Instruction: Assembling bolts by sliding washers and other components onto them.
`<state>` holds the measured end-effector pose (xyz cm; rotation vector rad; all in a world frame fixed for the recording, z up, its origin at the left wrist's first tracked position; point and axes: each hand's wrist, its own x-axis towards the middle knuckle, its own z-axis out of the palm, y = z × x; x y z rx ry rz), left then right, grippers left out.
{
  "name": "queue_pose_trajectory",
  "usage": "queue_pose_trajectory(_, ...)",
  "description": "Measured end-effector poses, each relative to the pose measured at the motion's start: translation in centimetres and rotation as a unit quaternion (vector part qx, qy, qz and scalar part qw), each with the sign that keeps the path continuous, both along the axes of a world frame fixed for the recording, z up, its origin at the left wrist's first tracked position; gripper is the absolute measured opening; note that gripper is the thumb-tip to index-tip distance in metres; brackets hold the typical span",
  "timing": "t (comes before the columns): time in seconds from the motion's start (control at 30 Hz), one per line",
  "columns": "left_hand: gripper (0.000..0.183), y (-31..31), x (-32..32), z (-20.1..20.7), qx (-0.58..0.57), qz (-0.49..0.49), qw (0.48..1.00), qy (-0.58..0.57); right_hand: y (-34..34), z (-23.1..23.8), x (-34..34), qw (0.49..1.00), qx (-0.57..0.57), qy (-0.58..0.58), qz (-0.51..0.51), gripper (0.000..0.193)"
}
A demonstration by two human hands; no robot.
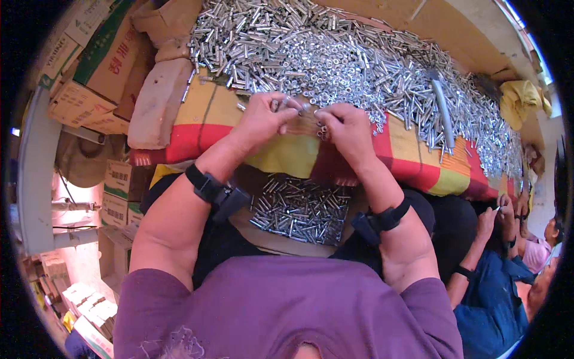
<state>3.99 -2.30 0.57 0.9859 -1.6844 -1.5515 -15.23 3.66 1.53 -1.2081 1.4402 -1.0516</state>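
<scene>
My left hand [266, 121] is closed, its fingertips pinching a small shiny metal piece [302, 109] whose exact shape is blurred. Just to its right, my right hand [348, 131] is closed too, with small nuts [323, 133] at its curled fingers. The fingertips of both hands face each other, a small gap apart, above the front edge of a checked red and yellow cloth [206, 119]. Beyond them lies a heap of loose nuts [326, 72], with metal sleeves [239, 45] to the left and bolts [412, 99] to the right.
A box of bolts [299, 209] sits below the cloth edge, between my legs. A pale block [160, 102] borders the heap at left, near stacked cartons [98, 78]. A grey metal bar [441, 110] lies on the bolts. Other people's hands [502, 209] work at right.
</scene>
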Motion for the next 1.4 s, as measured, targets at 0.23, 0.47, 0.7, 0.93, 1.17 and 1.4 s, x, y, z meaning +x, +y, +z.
queue_pose_trajectory(0.23,0.015,-4.0,0.1,-2.5,-0.165,0.084,0.971,-0.151,-0.6,-1.0,0.8,0.826,-0.2,0.522,0.066,0.014)
queue_pose_trajectory(0.47,0.037,-3.1,-2.2,-0.6,-0.247,0.036,0.899,-0.36,-0.3,-1.5,-1.0,0.834,-0.22,0.505,0.032,0.012)
queue_pose_trajectory(0.7,0.035,-0.4,-1.7,-2.8,-0.332,0.078,0.905,-0.255,-0.3,-0.1,-1.8,0.943,-0.169,0.279,-0.059,0.012)
queue_pose_trajectory(0.93,0.025,2.1,-0.1,-1.0,-0.104,0.032,0.99,-0.094,-0.6,0.3,-1.8,0.995,-0.067,0.04,-0.064,0.012)
queue_pose_trajectory(1.17,0.01,2.0,0.1,-0.5,0.094,0.016,0.995,0.014,-0.1,0.4,0.2,0.997,-0.062,0.041,-0.031,0.012)
queue_pose_trajectory(1.4,0.01,1.6,-0.4,-0.9,0.19,0.006,0.981,0.03,0.2,-0.3,0.6,0.986,-0.154,0.061,0.0,0.014)
